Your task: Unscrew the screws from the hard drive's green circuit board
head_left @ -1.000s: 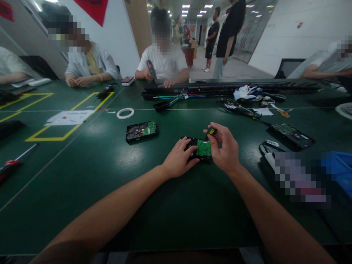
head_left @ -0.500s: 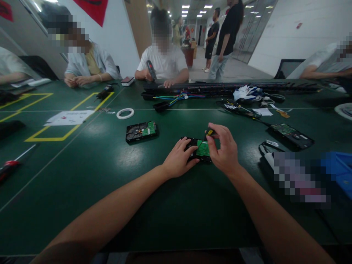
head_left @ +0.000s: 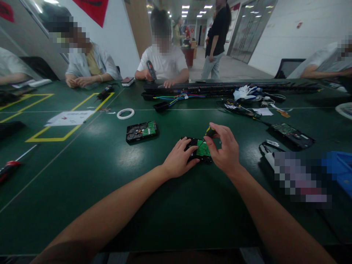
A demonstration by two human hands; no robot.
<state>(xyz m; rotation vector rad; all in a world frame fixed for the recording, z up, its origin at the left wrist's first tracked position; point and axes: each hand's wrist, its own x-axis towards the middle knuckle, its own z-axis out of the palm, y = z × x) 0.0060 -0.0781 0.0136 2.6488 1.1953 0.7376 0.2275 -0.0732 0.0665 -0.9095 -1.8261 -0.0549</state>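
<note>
On the green table lies a black hard drive with a green circuit board (head_left: 203, 148), partly covered by my hands. My left hand (head_left: 180, 156) rests over its left part, fingers spread and thumb along the near edge. Between the thumb and fingers of my right hand (head_left: 224, 146) is a small black and yellow screwdriver (head_left: 210, 132), its thin shaft slanting down to the drive. The exact spot where its tip meets the drive is too small to tell. A second hard drive (head_left: 141, 132) lies to the left, circuit board up.
Another drive (head_left: 291, 135) lies at the right, near a blue bin (head_left: 339, 168). A white ring (head_left: 125, 113), a red screwdriver (head_left: 10, 168), cables (head_left: 178, 97) and white gloves (head_left: 247, 93) are on the table (head_left: 170, 216). People sit across it.
The screwdriver handle has turned a little in my right hand, whose fingers shifted slightly. My left hand and the drive have stayed put. In the background, a standing person moved left.
</note>
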